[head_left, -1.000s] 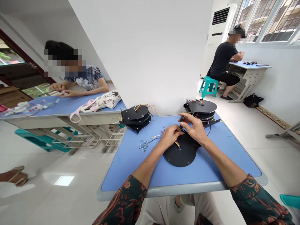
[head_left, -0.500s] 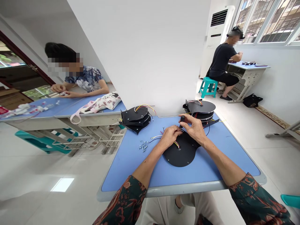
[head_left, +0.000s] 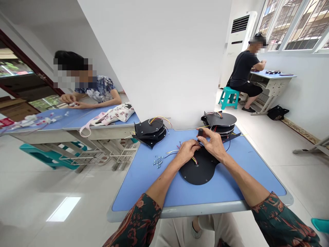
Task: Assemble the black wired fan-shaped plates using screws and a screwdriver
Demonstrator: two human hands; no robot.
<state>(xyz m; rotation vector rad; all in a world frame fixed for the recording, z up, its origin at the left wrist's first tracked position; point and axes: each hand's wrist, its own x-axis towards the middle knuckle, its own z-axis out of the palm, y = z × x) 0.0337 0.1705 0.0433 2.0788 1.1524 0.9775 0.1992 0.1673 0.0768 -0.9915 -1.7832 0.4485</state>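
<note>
A black rounded plate assembly [head_left: 197,175] lies on the blue desk in front of me, with coloured wires coming out of its middle. My right hand [head_left: 212,142] is closed around the black handle of a screwdriver [head_left: 200,132], held upright over the far part of the plate. Beside its tip, my left hand [head_left: 187,151] has its fingers pinched together on the plate. Whatever those fingertips hold is hidden or too small to make out. To the left of my left hand lies a small pile of silver screws [head_left: 158,161].
Stacked black plate units with wires stand at the desk's back left [head_left: 150,132] and back right [head_left: 221,120]. A white wall [head_left: 164,68] rises behind the desk [head_left: 144,192]. One person sits at a table to the left, another at a desk far right.
The view has shifted slightly. Both hands keep their places at the plate, and the screwdriver stays upright in my right hand.
</note>
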